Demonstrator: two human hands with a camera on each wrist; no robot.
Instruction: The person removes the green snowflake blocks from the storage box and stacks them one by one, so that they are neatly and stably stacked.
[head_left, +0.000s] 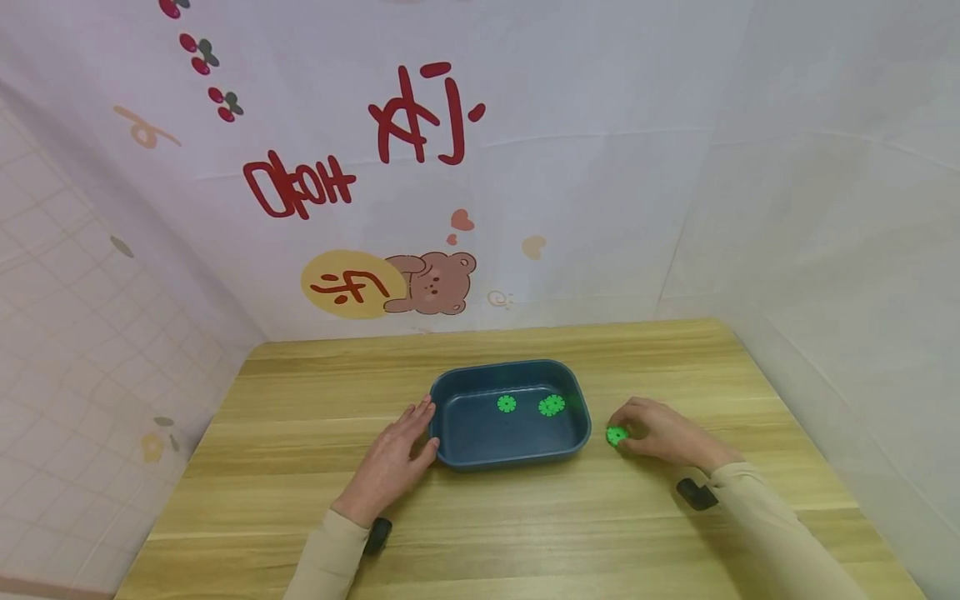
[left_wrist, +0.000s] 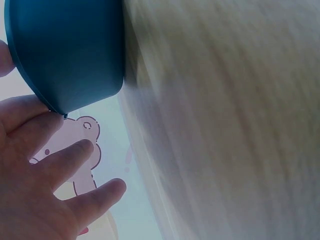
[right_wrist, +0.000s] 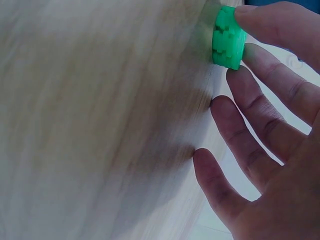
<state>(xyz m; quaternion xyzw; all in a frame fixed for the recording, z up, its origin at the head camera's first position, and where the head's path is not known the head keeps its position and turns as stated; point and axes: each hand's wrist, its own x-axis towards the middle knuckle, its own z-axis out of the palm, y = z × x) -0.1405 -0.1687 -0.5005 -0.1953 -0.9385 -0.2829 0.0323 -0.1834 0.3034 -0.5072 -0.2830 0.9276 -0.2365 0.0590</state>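
Note:
A dark blue rectangular tub (head_left: 495, 457) stands on the table with several green notched plastic discs (head_left: 507, 404) on its floor. My left hand (head_left: 393, 454) rests against the tub's left end, its fingertips at the rim. In the left wrist view, the fingers (left_wrist: 70, 157) are spread and fairly straight beside the tub wall (left_wrist: 75, 55). Right of the tub, my right hand (head_left: 660, 432) pinches a short stack of green notched discs (head_left: 617, 436) between thumb and fingers. The right wrist view shows this stack (right_wrist: 229, 40) low at the tabletop, the other fingertips (right_wrist: 225, 107) near the wood.
The wood-grain table (head_left: 525, 533) runs back to a white printed cloth (head_left: 600, 208) with red characters and a bear picture. Cloth also hangs at the left and right sides. A black wrist device (head_left: 697, 494) sits below the right wrist, another (head_left: 378, 535) at the left.

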